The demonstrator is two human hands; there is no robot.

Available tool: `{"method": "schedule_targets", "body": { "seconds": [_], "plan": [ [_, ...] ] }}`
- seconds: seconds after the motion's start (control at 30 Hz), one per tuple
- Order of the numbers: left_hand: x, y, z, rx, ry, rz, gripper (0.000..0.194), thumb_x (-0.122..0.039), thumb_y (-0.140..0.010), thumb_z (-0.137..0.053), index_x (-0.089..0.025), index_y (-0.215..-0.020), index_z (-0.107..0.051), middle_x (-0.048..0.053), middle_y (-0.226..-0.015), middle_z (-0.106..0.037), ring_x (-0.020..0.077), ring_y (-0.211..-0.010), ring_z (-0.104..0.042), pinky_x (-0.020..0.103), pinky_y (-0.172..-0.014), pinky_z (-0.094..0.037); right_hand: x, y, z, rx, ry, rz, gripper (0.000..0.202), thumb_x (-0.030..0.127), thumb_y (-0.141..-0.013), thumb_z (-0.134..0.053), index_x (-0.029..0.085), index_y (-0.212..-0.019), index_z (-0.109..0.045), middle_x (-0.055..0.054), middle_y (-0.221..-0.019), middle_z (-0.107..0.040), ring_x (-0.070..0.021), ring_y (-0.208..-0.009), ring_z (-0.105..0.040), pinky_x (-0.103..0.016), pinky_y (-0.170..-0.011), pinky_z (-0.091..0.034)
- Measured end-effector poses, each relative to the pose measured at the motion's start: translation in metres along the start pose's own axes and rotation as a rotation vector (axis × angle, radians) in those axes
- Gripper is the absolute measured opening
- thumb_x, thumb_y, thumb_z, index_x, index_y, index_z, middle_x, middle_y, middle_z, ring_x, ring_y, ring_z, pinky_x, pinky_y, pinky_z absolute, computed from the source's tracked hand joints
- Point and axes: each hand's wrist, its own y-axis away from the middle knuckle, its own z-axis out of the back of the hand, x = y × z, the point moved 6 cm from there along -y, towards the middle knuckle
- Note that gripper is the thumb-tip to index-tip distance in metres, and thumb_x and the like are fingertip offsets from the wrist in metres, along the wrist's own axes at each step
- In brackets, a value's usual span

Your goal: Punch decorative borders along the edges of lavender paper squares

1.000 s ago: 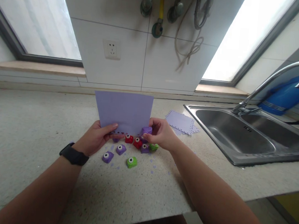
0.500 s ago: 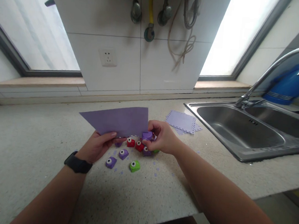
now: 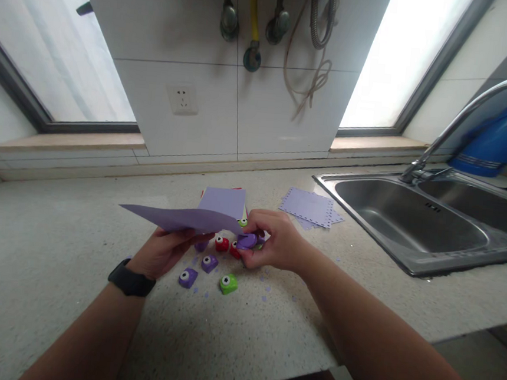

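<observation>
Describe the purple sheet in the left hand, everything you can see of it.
The purple sheet is thin and looks like paper, plain on the side that shows. It is raised above the counter, nearly edge-on to the camera and slightly curved, one corner pointing left. The left hand holds its near edge; its right end dips to the purple punch in the right hand. Whether it is inserted there cannot be made out.

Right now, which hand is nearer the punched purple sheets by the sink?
Your right hand; it pinches a purple punch just left of and nearer you than the punched sheets. Your left hand is farther left, holding another purple sheet.
</observation>
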Motion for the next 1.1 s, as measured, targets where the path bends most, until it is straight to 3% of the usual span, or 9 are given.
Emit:
{"method": "schedule_targets", "body": {
  "seconds": [0.23, 0.47, 0.7, 0.9, 1.1],
  "plan": [
    [-0.001, 0.000, -0.003, 0.017, 0.003, -0.002, 0.034, -0.019, -0.066, -0.093, -0.021, -0.098, -0.080, 0.006, -0.101, -0.082, 0.0294, -0.097, -0.076, 0.049, -0.092, -0.064, -0.005, 0.000, -0.001, 0.023, -0.027, -0.044, 0.020, 0.022, -0.063, -0.075, 0.023, -0.068, -0.056, 0.005, -0.064, -0.053, -0.0115, -0.060, -0.040, -0.029, -0.057, -0.032],
    [-0.005, -0.002, -0.001, -0.018, -0.039, -0.033, 0.060, -0.018, -0.067, -0.091, -0.024, -0.124, -0.072, 0.006, -0.111, -0.080, 0.0266, -0.091, -0.076, 0.044, -0.075, -0.069, -0.020, 0.001, 0.004, 0.045, -0.047, -0.158, 0.022, 0.024, -0.066, -0.080, 0.022, -0.081, -0.063, 0.003, -0.071, -0.059, -0.0128, -0.064, -0.049, -0.029, -0.061, -0.040],
    [-0.002, -0.011, 0.011, -0.079, -0.147, -0.028, 0.049, -0.023, -0.072, -0.090, -0.019, -0.118, -0.075, 0.006, -0.108, -0.080, 0.0206, -0.077, -0.075, 0.033, -0.063, -0.068, -0.052, 0.002, 0.012, 0.024, -0.098, -0.283, 0.027, 0.029, -0.082, -0.075, 0.018, -0.106, -0.075, -0.004, -0.083, -0.070, -0.0168, -0.072, -0.060, -0.034, -0.069, -0.049],
    [-0.002, -0.016, 0.017, -0.144, -0.209, -0.048, 0.038, -0.021, -0.074, -0.088, -0.017, -0.110, -0.078, 0.006, -0.113, -0.079, 0.0195, -0.082, -0.075, 0.033, -0.066, -0.069, -0.072, 0.006, 0.010, -0.053, -0.197, -0.351, 0.023, 0.033, -0.087, -0.075, 0.021, -0.107, -0.076, -0.005, -0.086, -0.072, -0.0190, -0.077, -0.063, -0.036, -0.074, -0.052],
    [-0.001, -0.021, 0.023, -0.145, -0.251, -0.074, 0.035, -0.025, -0.078, -0.086, -0.014, -0.110, -0.077, 0.008, -0.113, -0.079, 0.0200, -0.081, -0.076, 0.034, -0.067, -0.069, -0.076, 0.004, 0.011, -0.112, -0.174, -0.364, 0.027, 0.039, -0.090, -0.074, 0.020, -0.109, -0.075, -0.008, -0.097, -0.073, -0.0217, -0.087, -0.066, -0.041, -0.083, -0.053]
  ]
}}
